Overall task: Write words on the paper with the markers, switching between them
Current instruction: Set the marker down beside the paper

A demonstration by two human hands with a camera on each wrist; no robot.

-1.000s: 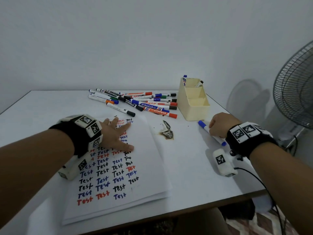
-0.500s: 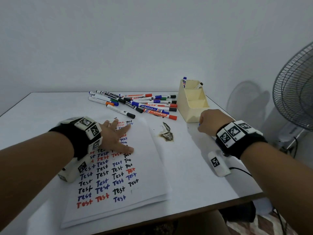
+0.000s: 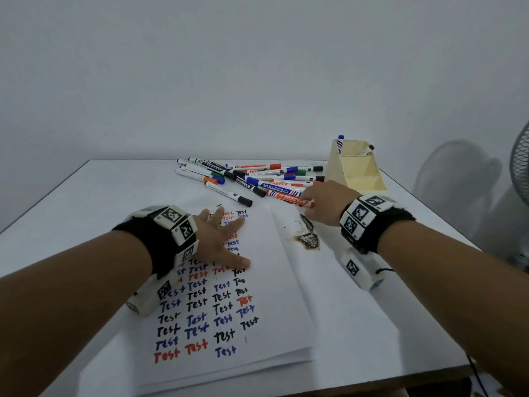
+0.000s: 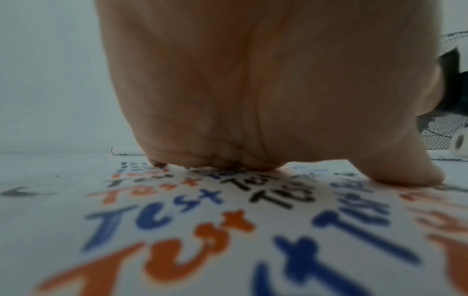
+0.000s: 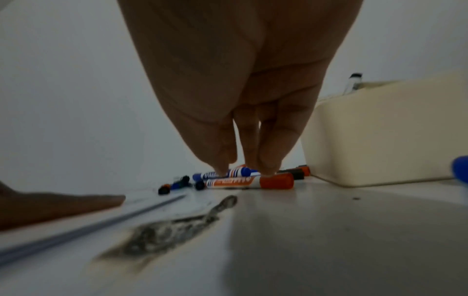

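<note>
A white paper filled with "Test" in black, blue and orange lies in front of me. My left hand rests flat on its upper part with fingers spread; the left wrist view shows the palm pressed onto the writing. A pile of markers lies beyond the paper. My right hand reaches into the pile's near edge. Its straight fingertips touch the orange marker from above, beside a blue marker. The orange marker still lies on the table.
A cream pen holder with two pens stands right of the pile, close to my right hand. A blue marker cap shows at the right edge. A dark burnt stain marks the table by the paper. A fan stands off the table's right side.
My right hand let go of the blue marker on the table's right side and moved left and forward to the orange marker. The left hand stayed on the paper.
</note>
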